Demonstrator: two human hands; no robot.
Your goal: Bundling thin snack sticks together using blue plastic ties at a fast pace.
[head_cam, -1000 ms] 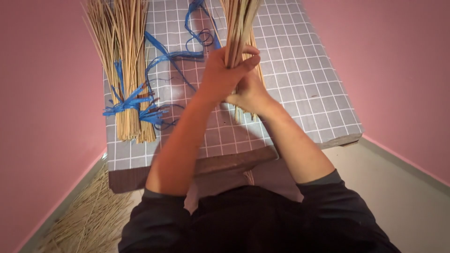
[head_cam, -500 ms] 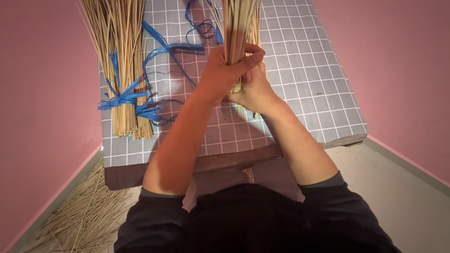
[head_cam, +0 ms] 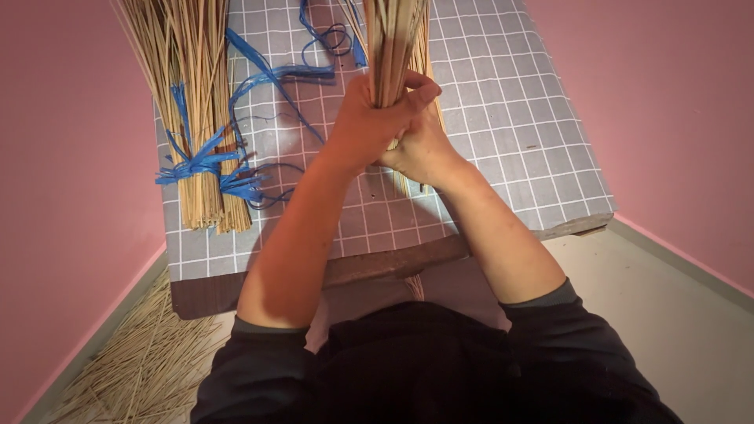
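Observation:
Both hands grip one bundle of thin tan sticks [head_cam: 395, 39] that stands nearly upright over a grey checked board [head_cam: 503, 102]. My left hand [head_cam: 369, 122] wraps around the bundle from the left, fingers closed over it. Under and behind it, my right hand [head_cam: 420, 149] clasps the bundle's lower part. The bundle's cut ends [head_cam: 408, 184] poke out below the hands. The top of the bundle runs out of the frame.
Two tied bundles of sticks [head_cam: 192, 118] lie at the board's left, bound with blue plastic string [head_cam: 200, 165]. Loose blue string [head_cam: 314, 55] trails across the board. Loose sticks [head_cam: 133, 369] lie on the floor at lower left. Pink walls stand close on both sides.
The view has shifted slightly. Both hands keep their hold on the bundle, with the left fingers closing tighter over it.

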